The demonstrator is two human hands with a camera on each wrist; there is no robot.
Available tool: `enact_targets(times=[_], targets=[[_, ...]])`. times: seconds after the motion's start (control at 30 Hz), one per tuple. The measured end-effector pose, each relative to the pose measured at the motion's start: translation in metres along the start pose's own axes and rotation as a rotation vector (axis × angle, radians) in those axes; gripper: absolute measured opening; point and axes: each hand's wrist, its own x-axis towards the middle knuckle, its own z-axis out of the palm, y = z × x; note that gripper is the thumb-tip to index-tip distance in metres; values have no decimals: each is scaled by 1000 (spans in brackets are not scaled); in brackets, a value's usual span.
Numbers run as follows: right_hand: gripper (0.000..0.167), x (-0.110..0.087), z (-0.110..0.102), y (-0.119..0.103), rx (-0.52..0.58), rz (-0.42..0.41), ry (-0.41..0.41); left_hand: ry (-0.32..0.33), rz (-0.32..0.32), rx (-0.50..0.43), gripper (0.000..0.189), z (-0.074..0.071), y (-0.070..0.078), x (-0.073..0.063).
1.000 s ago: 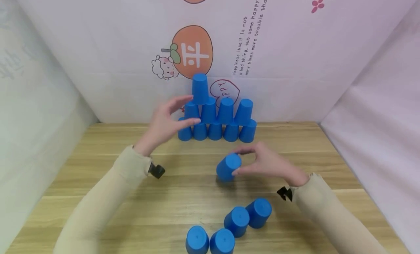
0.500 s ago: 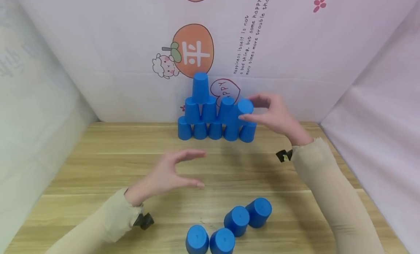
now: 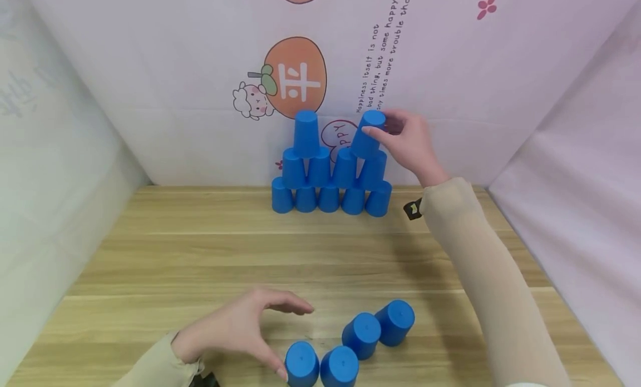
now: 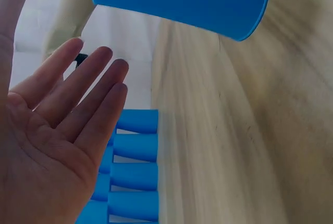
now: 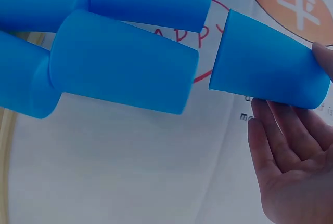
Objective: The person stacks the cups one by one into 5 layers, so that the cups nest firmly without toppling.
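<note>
My right hand [image 3: 408, 142] grips an upside-down blue plastic cup [image 3: 369, 132] between thumb and fingers, over the right end of the stack's second row. In the right wrist view a narrow gap separates the held cup [image 5: 270, 63] from the cup [image 5: 125, 63] beneath it. Another single cup [image 3: 306, 134] stands on the left of that row. My left hand [image 3: 245, 323] is spread with nothing in its grasp, its thumb tip right at the nearest front cup [image 3: 302, 365]. The left wrist view shows its straight fingers below that cup's rim [image 4: 182, 5].
The stack's bottom row [image 3: 328, 199] stands at the table's [image 3: 210, 253] back edge, against a printed white cloth [image 3: 425, 70]. Three more upside-down cups, the front one [image 3: 340, 367], the middle one [image 3: 361, 336] and the right one [image 3: 395, 322], stand near the front.
My right hand has carried its cup from above the mid-table up to the stack's top right. My left hand has left the upper left cup and come back toward the front cups.
</note>
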Motion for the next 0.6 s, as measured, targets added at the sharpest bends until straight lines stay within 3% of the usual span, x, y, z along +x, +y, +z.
enact_targets(times=[0.23,0.6], targets=[[68,12,9,5,-11,29,-25,-105,-13,-70,65,6,2,-2],[74,15,11,12,-5,47,-35,-147,15,-113,52,13,-2,-1]])
